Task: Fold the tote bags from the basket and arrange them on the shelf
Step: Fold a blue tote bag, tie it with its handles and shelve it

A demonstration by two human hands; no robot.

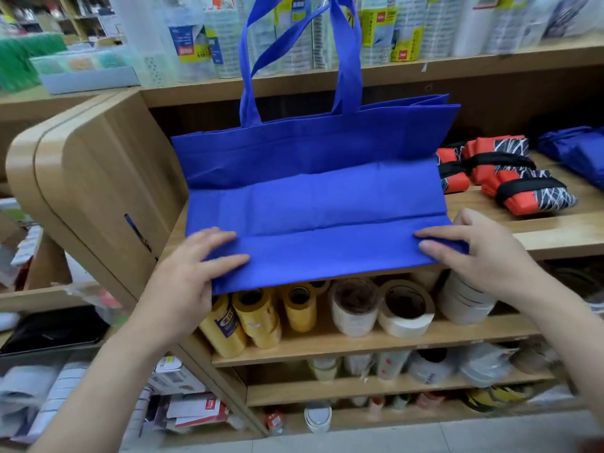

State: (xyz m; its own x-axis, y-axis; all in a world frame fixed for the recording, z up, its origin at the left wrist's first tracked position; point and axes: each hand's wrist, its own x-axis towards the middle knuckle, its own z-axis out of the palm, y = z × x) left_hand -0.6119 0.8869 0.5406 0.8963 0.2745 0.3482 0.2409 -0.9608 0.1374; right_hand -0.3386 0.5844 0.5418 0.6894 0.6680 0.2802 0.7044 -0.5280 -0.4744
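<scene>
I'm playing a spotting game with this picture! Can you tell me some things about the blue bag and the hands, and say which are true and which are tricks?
1. The left hand and right hand both grip the blue tote bag. True.
2. Its handles hang down. False: they stick up above the bag.
3. Some red and black bundles lie on the shelf, right of the bag. True.
4. Books sit under the bag. False: tape rolls sit there.
</scene>
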